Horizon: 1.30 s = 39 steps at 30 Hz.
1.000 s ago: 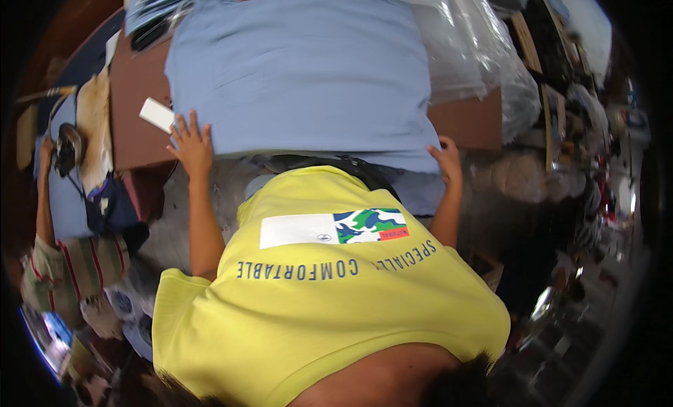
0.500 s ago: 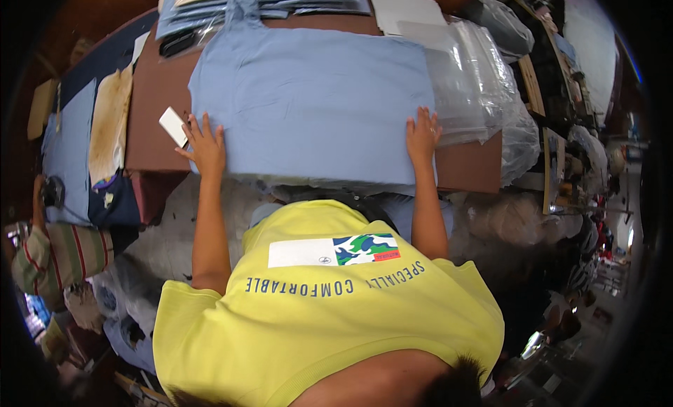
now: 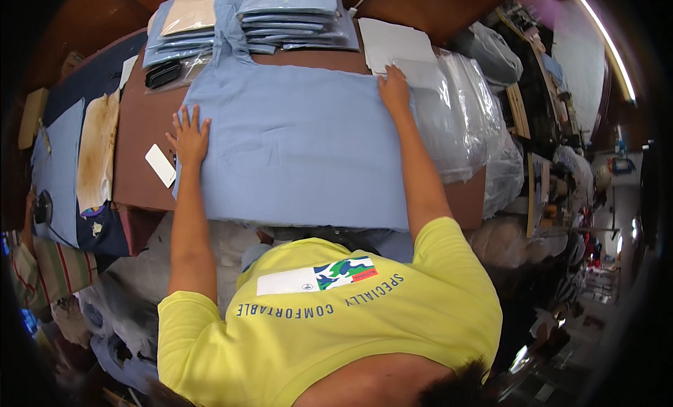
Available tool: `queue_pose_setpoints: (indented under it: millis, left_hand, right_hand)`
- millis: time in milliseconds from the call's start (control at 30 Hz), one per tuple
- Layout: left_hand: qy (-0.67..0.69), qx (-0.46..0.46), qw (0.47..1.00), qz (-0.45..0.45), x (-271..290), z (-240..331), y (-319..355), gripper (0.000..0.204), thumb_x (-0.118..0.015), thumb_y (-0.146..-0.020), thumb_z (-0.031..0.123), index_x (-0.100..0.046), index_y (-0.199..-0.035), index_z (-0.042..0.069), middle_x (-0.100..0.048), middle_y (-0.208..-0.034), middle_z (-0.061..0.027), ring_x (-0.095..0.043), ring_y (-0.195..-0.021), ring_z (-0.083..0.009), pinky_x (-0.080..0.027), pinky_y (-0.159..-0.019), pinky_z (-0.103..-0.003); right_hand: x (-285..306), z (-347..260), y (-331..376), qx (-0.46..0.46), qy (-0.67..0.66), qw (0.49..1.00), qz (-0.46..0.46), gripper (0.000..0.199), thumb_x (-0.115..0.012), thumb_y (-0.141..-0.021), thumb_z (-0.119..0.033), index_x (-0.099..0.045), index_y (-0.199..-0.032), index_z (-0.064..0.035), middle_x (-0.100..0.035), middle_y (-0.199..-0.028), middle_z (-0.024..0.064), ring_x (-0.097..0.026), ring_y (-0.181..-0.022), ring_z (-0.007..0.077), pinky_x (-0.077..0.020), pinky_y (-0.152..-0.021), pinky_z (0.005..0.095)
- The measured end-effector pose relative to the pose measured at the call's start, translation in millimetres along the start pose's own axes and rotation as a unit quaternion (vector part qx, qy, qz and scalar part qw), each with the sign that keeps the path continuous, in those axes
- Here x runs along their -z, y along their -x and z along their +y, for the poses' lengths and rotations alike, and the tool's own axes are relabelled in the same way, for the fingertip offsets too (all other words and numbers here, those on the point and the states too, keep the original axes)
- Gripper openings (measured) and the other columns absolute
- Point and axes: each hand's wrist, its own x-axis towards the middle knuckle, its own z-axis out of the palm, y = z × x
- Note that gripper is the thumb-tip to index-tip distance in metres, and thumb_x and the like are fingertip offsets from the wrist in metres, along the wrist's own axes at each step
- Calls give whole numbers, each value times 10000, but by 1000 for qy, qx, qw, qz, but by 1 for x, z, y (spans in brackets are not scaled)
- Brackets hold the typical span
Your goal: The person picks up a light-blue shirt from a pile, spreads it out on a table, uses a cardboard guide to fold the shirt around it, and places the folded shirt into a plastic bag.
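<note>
A light blue garment point(image 3: 294, 140) lies spread flat over the brown table, with a narrow bunched part point(image 3: 229, 28) running off at its far left corner. My left hand point(image 3: 189, 135) rests on its left edge, palm down and fingers spread. At the far right corner, my right hand point(image 3: 394, 91) touches down with its fingers stretched forward, close together, beside a stack of white sheets point(image 3: 396, 42). No item shows in either hand. A white rectangular card or device point(image 3: 160, 164) lies just left of the garment, near my left wrist.
Folded blue garments in clear bags point(image 3: 298, 21) are stacked at the back, with a black object point(image 3: 162, 73) by them. Clear plastic bags point(image 3: 456, 119) cover the table's right side. At left stand a scorched cloth pad point(image 3: 98, 151) and an iron point(image 3: 43, 207) near another person's striped clothing point(image 3: 66, 267).
My right hand has slid away from me along the garment's right edge to its far corner. My left hand remains on the left edge, slightly farther along. The view has shifted.
</note>
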Motion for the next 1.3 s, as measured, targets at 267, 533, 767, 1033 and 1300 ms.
queue_pose_setpoints:
  millis: [267,533,767,1033,1300]
  left_hand:
    - [92,6,986,140,51,-9,52,494,-502,-849,344,-375,-1313,233,-183,-1434,-97,-150,-1310,-358,-131,-956,-646]
    - [163,55,973,155,50,-52,186,428,-526,-837,250,-463,-1251,163,-264,-1395,-132,-205,-1280,-393,-191,-991,-535]
    - [68,31,997,34,65,-35,204,432,-482,-869,296,-414,-1285,203,-266,-1406,-64,-202,-1306,-298,-138,-977,-612]
    - [104,36,992,57,54,-62,192,369,-485,-869,315,-486,-1208,170,-326,-1366,-46,-280,-1266,-243,-138,-960,-618]
    - [98,99,988,70,61,-88,168,250,-584,-784,204,-590,-1033,221,-355,-1327,-69,-286,-1231,-327,-194,-947,-576]
  right_hand:
    - [-67,-19,-50,-54,235,970,12,392,-482,-835,-265,-532,-1083,33,-538,-1141,187,-447,-1147,325,-233,-992,528]
    - [-9,-45,-82,-114,114,985,-67,228,-447,-807,-115,-606,-954,-40,-642,-906,136,-633,-771,302,-461,-775,450]
    - [120,-66,-90,146,250,925,248,266,-458,-818,-136,-570,-1020,-270,-581,-819,22,-619,-643,258,-492,-499,383]
    - [170,-141,92,29,-436,880,183,335,-487,-798,56,-515,-1129,19,-525,-1107,84,-546,-928,166,-452,-802,270]
    - [-2,-204,223,-84,-471,865,-151,423,-615,-751,-29,-513,-1161,-4,-557,-1034,68,-518,-789,84,-435,-706,213]
